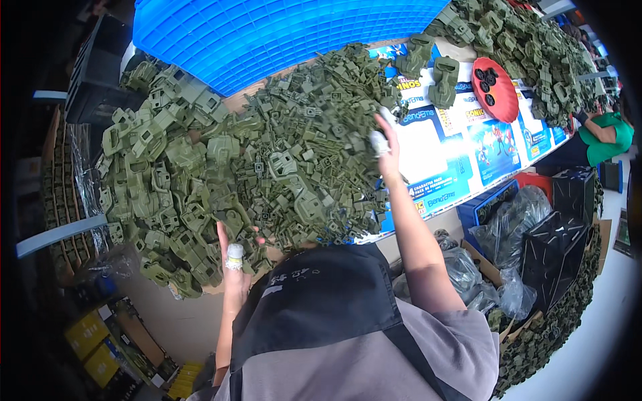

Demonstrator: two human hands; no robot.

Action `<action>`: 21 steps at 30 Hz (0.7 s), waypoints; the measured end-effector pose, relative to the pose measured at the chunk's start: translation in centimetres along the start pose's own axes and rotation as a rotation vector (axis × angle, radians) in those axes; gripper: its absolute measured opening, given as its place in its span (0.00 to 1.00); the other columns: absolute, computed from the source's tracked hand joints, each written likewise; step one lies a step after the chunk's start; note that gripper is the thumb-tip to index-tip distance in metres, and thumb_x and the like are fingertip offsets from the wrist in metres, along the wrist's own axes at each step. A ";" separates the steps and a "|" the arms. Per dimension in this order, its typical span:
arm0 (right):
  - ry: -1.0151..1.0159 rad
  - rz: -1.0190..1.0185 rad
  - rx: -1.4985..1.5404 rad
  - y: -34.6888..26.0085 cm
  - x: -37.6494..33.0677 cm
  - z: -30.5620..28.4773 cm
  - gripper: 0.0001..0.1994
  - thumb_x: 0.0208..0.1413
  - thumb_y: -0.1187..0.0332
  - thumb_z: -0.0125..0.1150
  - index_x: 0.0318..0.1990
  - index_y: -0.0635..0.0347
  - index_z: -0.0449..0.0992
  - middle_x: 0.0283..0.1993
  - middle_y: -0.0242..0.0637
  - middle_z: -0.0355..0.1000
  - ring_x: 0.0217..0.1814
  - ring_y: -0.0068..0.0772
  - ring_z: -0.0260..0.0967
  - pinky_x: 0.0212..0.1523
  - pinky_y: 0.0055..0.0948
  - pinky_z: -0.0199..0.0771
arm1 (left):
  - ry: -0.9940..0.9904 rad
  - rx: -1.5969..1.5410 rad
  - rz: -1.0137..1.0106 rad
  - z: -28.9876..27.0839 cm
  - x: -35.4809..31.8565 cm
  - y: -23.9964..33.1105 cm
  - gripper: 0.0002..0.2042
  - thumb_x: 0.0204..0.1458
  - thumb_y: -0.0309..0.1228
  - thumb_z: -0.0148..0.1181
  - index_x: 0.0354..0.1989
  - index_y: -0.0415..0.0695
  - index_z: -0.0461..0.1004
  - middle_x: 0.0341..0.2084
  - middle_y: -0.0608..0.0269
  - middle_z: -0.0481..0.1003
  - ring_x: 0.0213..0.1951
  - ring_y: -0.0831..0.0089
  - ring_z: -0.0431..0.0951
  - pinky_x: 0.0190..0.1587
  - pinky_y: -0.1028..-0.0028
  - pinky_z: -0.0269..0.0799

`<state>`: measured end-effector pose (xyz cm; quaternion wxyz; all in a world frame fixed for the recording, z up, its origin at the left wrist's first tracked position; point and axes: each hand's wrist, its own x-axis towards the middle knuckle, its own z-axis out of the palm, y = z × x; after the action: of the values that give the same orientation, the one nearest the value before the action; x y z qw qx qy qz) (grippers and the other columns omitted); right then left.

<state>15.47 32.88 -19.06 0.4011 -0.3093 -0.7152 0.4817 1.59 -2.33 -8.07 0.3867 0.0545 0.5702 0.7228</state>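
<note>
A broad heap of small olive-green plastic parts covers the middle of the table. My right hand is at the heap's right edge, fingers stretched out and white wrapping on some of them. Parts beside it are smeared by motion; I see none in its grasp. Close to my body, my left hand stands on edge with its fingers extended, one wrapped in white. It is beside the larger green vehicle-body shells piled on the left, and no part shows in it. A longer green shell lies on the small parts.
Behind the heap stands a blue plastic crate. A red dish with several black wheels sits on printed sheets at the right. More green shells lie beyond. Black crates stand below the table; a person in green is farther right.
</note>
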 end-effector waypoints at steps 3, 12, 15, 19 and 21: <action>-0.164 -0.088 -0.156 -3.2 0.0 4.2 0.26 0.48 0.57 0.59 0.55 0.51 0.66 0.65 0.47 0.51 0.68 0.48 0.46 0.64 0.40 0.49 | -0.049 0.010 0.020 1.0 0.3 0.4 0.34 0.56 0.44 0.48 0.67 0.61 0.36 0.45 0.49 0.68 0.41 0.61 0.73 0.46 0.64 0.70; -0.098 -0.220 -0.425 -9.7 -0.8 1.4 0.14 0.43 0.69 0.64 0.41 0.54 0.74 0.44 0.38 0.72 0.48 0.42 0.68 0.49 0.37 0.68 | -0.009 -0.222 -0.090 1.2 -0.4 1.8 0.37 0.48 0.62 0.46 0.53 0.40 0.60 0.42 0.55 0.70 0.35 0.62 0.72 0.40 0.63 0.70; 0.028 0.075 -0.786 -1.6 -3.3 -7.4 0.10 0.42 0.76 0.59 0.35 0.63 0.71 0.34 0.44 0.71 0.39 0.46 0.68 0.40 0.36 0.69 | 0.043 -0.148 -0.176 0.9 -0.1 1.6 0.38 0.46 0.61 0.49 0.55 0.40 0.60 0.48 0.56 0.69 0.37 0.64 0.72 0.40 0.66 0.71; -0.229 0.229 -0.748 3.1 -7.7 -9.1 0.10 0.44 0.74 0.60 0.36 0.60 0.69 0.31 0.44 0.70 0.35 0.41 0.68 0.37 0.35 0.67 | -0.120 -0.061 -0.252 1.8 0.5 2.5 0.30 0.55 0.48 0.46 0.59 0.40 0.55 0.54 0.56 0.65 0.51 0.62 0.70 0.55 0.65 0.65; -0.220 0.318 -0.541 0.3 -6.5 -6.6 0.08 0.49 0.73 0.59 0.35 0.59 0.67 0.26 0.40 0.68 0.28 0.31 0.66 0.31 0.30 0.66 | -0.052 -0.023 -0.205 -1.7 1.5 -0.1 0.25 0.54 0.44 0.50 0.58 0.48 0.59 0.46 0.56 0.71 0.47 0.65 0.73 0.50 0.67 0.70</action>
<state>24.39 30.50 -19.74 0.1443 -0.4584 -0.7990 0.3613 -0.30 -2.73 -9.32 0.4736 0.0103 0.5544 0.6843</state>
